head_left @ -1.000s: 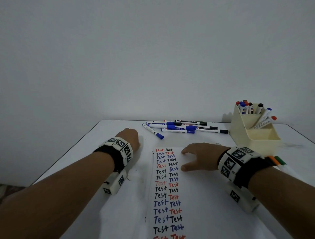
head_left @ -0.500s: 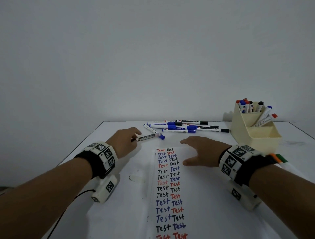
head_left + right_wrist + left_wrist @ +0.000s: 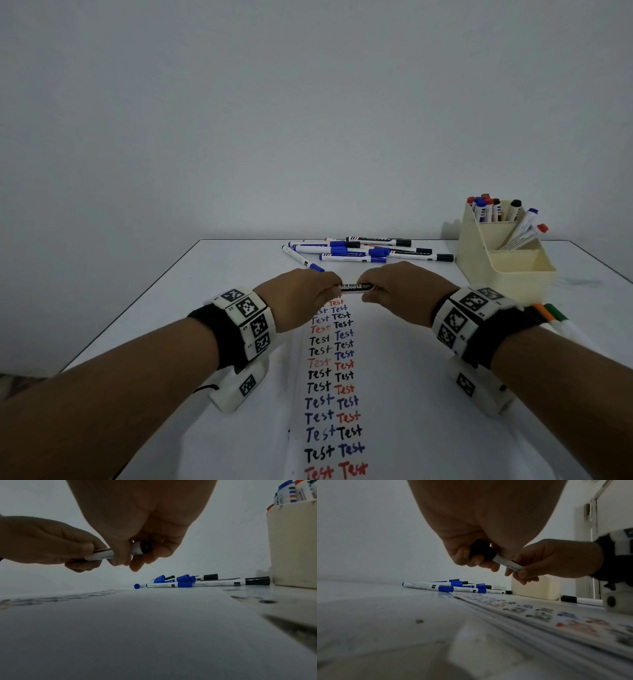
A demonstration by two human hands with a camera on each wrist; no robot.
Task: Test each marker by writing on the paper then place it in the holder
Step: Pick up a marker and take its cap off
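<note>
A white whiteboard marker (image 3: 354, 287) with a black cap is held level above the top of the paper (image 3: 411, 394), between both hands. My left hand (image 3: 325, 291) grips the black cap end (image 3: 481, 550). My right hand (image 3: 374, 293) pinches the other end of the barrel (image 3: 102, 555). The cap sits on the marker. Rows of "Test" in black, blue and red (image 3: 330, 377) run down the paper. The cream holder (image 3: 513, 270) stands at the back right with several markers in its rear compartments.
A pile of blue- and black-capped markers (image 3: 363, 250) lies at the back of the white table (image 3: 212, 291), just beyond my hands. An orange and a green marker (image 3: 551, 313) lie by my right wrist. One black-capped marker (image 3: 580, 599) lies right of the holder.
My left hand picked a marker off the table and brought it to the middle. My right hand lifted off the paper and took hold of the marker's other end.
</note>
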